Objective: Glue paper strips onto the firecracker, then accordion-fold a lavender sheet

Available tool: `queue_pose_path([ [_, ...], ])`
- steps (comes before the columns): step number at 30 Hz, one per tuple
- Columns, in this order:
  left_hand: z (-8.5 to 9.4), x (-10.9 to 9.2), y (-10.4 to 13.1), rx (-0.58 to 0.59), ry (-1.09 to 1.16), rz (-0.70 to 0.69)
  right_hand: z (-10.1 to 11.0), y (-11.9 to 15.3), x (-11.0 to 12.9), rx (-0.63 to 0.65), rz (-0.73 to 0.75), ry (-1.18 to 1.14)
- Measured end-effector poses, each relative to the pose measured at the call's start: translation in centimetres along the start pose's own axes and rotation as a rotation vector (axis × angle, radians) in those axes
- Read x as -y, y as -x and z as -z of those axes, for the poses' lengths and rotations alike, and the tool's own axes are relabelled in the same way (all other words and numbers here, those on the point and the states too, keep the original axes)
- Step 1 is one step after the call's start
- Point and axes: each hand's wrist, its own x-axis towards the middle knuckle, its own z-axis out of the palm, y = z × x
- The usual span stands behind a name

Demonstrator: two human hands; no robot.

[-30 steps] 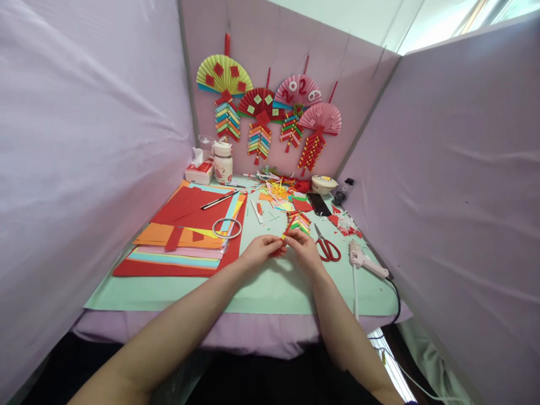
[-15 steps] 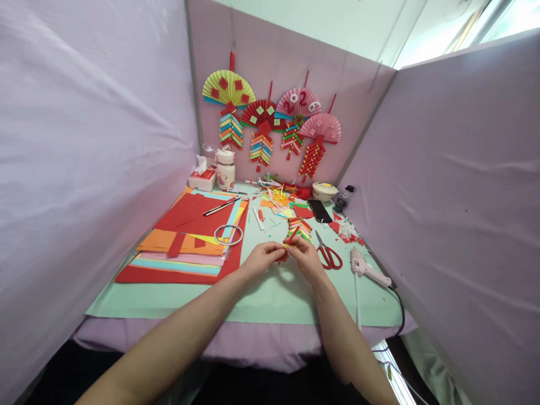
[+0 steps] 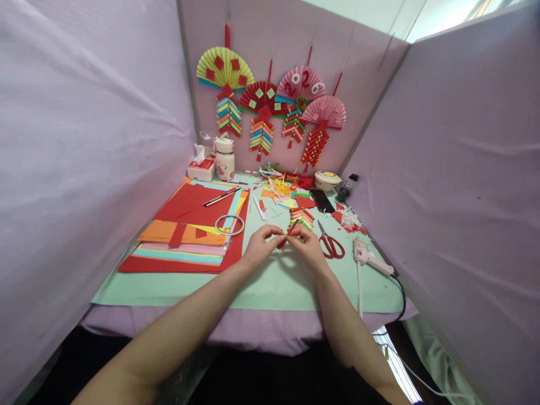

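Both hands meet over the near middle of the green table cover (image 3: pixel 270 292). Pinched between my left hand (image 3: pixel 260 246) and my right hand (image 3: pixel 307 247) is a small red paper tassel (image 3: pixel 281 244). A thin red strip sticks up from it, and a bit of yellow shows at the fingertips, which partly hide the piece. Just beyond my right hand lies a chevron string of rolled-paper firecrackers (image 3: pixel 302 217) in several colours. Red-handled scissors (image 3: pixel 332 246) rest to the right of that hand.
Coloured paper sheets (image 3: pixel 143 264) are stacked at left, with a craft knife (image 3: pixel 221 197) and a silver ring (image 3: pixel 229 233) on top. A corded glue gun (image 3: pixel 371 257) lies at right. Paper scraps (image 3: pixel 282 185), a phone (image 3: pixel 322 201) and a jar (image 3: pixel 225 163) stand farther back; paper fans (image 3: pixel 300 84) hang behind.
The camera view has tilted down slightly, so the scene sits a little higher. My fingers have shifted slightly on the tassel, and less of the yellow shows.
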Motion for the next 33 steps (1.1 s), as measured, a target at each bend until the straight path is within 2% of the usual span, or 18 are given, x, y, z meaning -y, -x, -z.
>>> queue_pose_path([
  [3,0.09,0.17,0.02,0.017,-0.048,-0.055,-0.06,0.12,0.28,0.021,0.011,0.011],
  [16,-0.28,0.13,0.12,0.039,-0.039,-0.008,0.06,0.12,0.10,0.049,-0.002,-0.004],
  [26,-0.10,-0.01,0.14,0.064,-0.119,-0.067,0.14,0.18,-0.14,0.039,0.006,0.027],
  [33,-0.02,-0.16,0.05,0.070,-0.106,-0.052,0.32,0.01,-0.54,0.054,-0.013,0.014],
])
